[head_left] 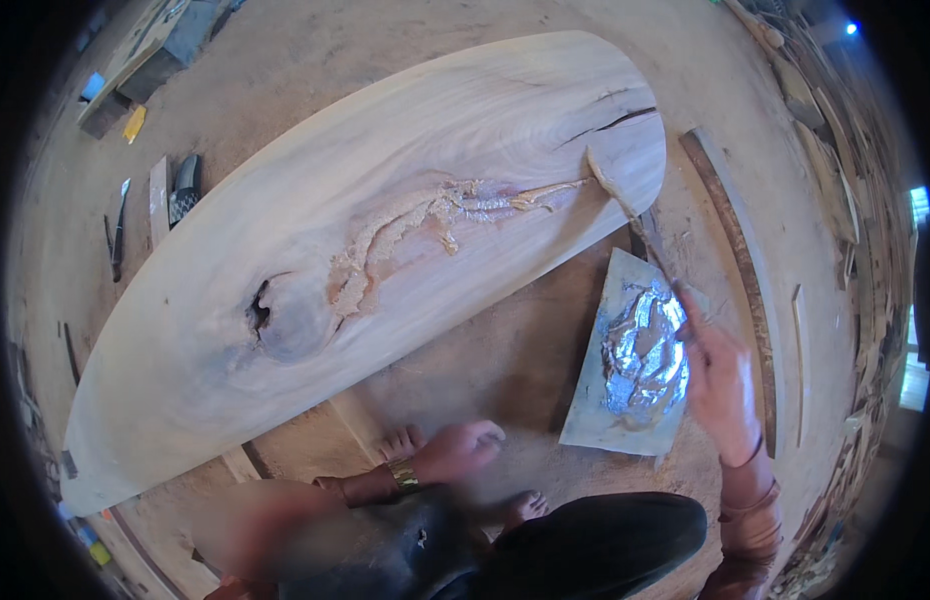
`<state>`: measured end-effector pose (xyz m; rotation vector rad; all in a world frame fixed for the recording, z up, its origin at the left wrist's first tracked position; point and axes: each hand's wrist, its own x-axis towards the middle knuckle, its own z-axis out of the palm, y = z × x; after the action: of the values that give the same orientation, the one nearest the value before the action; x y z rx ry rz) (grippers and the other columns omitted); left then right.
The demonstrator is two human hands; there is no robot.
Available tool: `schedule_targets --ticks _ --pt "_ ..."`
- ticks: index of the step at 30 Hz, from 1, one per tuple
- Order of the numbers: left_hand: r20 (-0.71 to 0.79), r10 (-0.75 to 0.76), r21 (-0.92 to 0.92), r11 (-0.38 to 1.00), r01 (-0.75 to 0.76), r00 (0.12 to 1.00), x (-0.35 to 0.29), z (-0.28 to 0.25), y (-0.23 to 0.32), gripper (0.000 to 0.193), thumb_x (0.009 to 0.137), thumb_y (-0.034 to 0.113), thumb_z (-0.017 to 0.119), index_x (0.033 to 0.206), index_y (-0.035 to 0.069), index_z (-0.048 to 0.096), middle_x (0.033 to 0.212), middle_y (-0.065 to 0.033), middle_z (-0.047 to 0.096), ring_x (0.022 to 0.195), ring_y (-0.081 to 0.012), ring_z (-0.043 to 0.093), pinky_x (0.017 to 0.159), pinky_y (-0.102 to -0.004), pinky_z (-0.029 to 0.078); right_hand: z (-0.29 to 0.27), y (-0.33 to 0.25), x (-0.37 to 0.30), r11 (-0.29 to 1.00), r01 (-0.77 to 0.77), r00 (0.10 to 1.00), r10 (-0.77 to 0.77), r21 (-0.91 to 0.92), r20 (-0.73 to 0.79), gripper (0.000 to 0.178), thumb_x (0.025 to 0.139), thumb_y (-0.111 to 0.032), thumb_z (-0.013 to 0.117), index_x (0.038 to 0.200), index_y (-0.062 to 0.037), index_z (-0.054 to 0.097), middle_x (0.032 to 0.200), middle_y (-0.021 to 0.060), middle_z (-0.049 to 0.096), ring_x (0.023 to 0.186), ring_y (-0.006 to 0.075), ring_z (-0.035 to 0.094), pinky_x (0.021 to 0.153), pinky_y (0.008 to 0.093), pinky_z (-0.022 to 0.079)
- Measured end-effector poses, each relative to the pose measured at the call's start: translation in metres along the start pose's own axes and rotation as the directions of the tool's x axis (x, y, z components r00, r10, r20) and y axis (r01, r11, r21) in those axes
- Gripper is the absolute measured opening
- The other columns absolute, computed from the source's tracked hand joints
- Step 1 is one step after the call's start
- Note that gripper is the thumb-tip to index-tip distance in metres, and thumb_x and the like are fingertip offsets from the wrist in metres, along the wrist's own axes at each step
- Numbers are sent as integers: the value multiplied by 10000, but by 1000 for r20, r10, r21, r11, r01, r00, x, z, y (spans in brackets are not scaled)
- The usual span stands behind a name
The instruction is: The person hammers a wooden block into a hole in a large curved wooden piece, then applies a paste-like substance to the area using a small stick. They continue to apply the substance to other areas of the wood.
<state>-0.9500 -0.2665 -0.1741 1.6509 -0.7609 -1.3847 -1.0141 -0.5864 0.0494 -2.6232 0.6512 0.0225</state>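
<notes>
A long, pale wooden slab [285, 200] with rounded ends lies slantwise in front of me. Rough brownish filler [385, 225] runs along its middle, shiny in places. My right hand [720, 375] is closed around a thin, filler-smeared spatula [635, 220], whose far end lies over the slab near its right end. Beside that hand, a light flat board [585, 420] carries a glossy heap of wet paste [645, 345]. My left hand [460, 450], with a gold-coloured band at the wrist, hovers before my knees. Its fingers are curled, and nothing shows in them.
A dark hole [258, 308] and a crack [625, 118] mark the slab. Right of the board lies a curved timber strip [735, 240], with stacked planks [835, 160] beyond. A brush [121, 230] and a dark-handled tool [186, 185] lie on the floor at left.
</notes>
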Motion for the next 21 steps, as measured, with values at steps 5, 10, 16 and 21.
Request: schedule_targets --ticks 5,10,16,21 --pt "-9 0 -17 1000 0 1000 3 -8 4 299 974 198 639 1205 13 677 1022 -175 763 974 -266 751 882 -365 579 24 -51 -11 979 23 998 -32 202 45 571 930 68 557 1491 -38 537 1006 226 694 887 353 715 810 406 559" --pt "-3 28 -30 999 -28 1000 5 -11 6 300 972 195 641 1206 9 675 1005 -174 763 960 -271 751 876 -364 578 17 -68 -11 978 67 989 -91 200 115 530 940 54 569 1467 -3 548 1058 229 708 914 334 737 823 389 566" --pt "21 -12 18 1000 11 1000 6 -10 10 309 973 208 638 1211 14 677 1052 -179 759 1012 -257 745 901 -363 573 -9 -56 -4 931 18 963 -114 365 243 546 899 62 577 1440 -14 582 1014 213 718 850 332 712 778 385 568" --pt "20 -87 12 996 87 996 1 -12 4 337 975 219 630 1227 1 674 1098 -182 756 1042 -259 740 929 -360 569 -25 11 19 945 319 943 -311 66 -116 562 825 100 576 1372 -9 646 828 138 640 708 218 666 683 336 548"
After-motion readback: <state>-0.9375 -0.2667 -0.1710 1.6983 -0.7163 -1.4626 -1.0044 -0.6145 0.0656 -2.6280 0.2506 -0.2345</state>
